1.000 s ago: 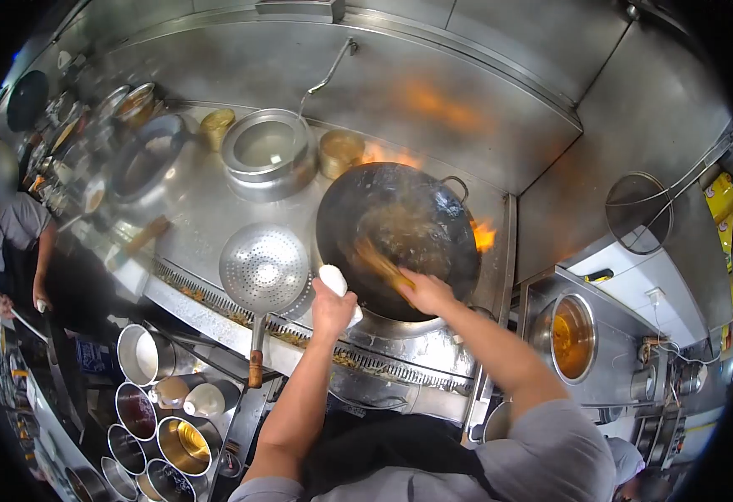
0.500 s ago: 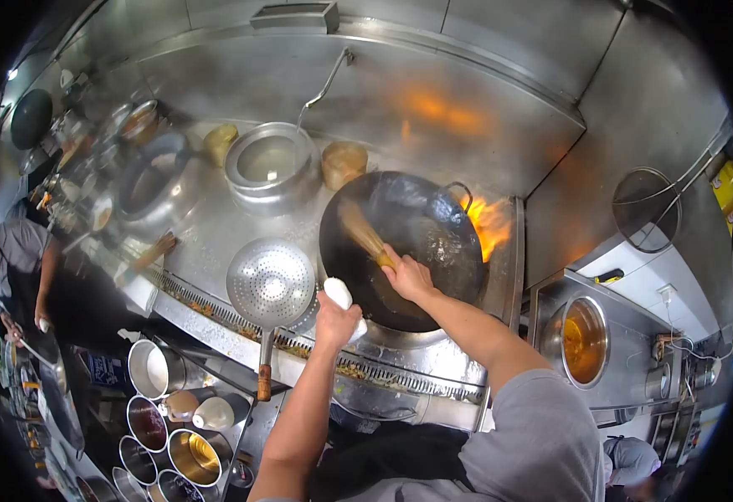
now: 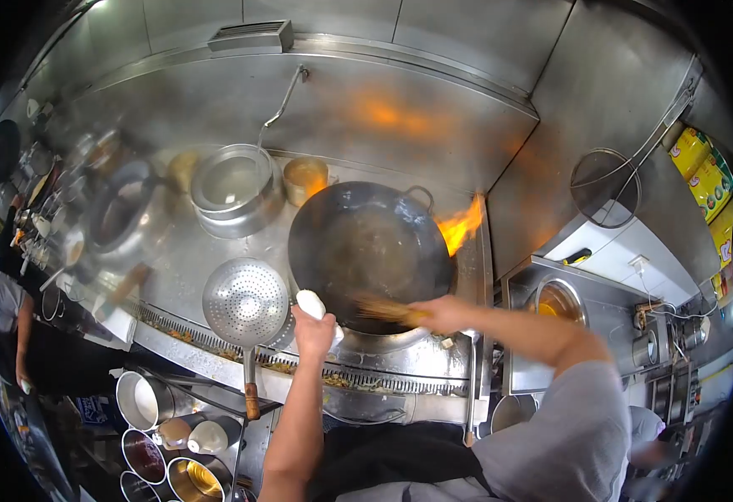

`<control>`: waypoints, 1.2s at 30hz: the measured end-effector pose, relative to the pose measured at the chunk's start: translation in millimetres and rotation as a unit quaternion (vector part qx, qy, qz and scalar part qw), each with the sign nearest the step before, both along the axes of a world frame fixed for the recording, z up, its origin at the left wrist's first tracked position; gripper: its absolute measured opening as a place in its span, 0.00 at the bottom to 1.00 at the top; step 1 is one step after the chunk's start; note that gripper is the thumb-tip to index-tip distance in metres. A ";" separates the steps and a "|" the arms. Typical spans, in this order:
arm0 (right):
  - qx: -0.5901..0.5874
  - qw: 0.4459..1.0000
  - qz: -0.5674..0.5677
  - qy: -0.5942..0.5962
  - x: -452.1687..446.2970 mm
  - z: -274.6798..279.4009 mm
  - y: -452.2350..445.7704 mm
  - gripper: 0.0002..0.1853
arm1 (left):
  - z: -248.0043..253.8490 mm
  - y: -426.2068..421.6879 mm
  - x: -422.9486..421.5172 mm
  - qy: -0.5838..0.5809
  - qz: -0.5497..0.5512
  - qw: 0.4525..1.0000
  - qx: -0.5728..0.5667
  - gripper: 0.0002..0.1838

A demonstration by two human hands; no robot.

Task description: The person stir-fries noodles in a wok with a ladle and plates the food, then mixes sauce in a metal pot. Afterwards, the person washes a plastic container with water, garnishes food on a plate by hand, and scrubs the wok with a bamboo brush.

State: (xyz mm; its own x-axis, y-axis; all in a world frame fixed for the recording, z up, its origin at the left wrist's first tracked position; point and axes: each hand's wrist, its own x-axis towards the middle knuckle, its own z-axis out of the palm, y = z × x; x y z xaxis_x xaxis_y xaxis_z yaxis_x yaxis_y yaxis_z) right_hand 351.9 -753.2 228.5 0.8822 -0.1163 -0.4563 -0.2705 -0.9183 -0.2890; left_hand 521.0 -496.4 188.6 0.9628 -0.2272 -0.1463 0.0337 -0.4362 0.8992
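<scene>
A large black wok (image 3: 366,234) sits on the burner, with flames showing behind its left and right edges. My left hand (image 3: 313,332) is closed around a folded white cloth (image 3: 310,304) at the wok's near left rim. In my right hand (image 3: 440,315) is the handle of a bamboo brush (image 3: 380,309), whose blurred bristles lie over the near side of the wok. A perforated strainer (image 3: 246,299) with a wooden handle rests just left of my left hand.
Behind the strainer stands a steel pot of water (image 3: 231,186) under a tap (image 3: 282,105). Metal containers (image 3: 143,400) crowd the lower left. At the far left is another person (image 3: 0,301). A steel bowl (image 3: 560,297) and a hanging round strainer (image 3: 605,188) are at the right.
The brush in my right hand has moved from the wok's middle and left part to its near right side. My left hand keeps the cloth at the rim. The camera view has shifted.
</scene>
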 end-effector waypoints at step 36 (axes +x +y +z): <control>0.053 0.990 -0.082 -0.104 46.7 4.7 35.1 0.27 | -29.9 6.7 1.2 0.021 -0.023 0.996 -0.085 0.28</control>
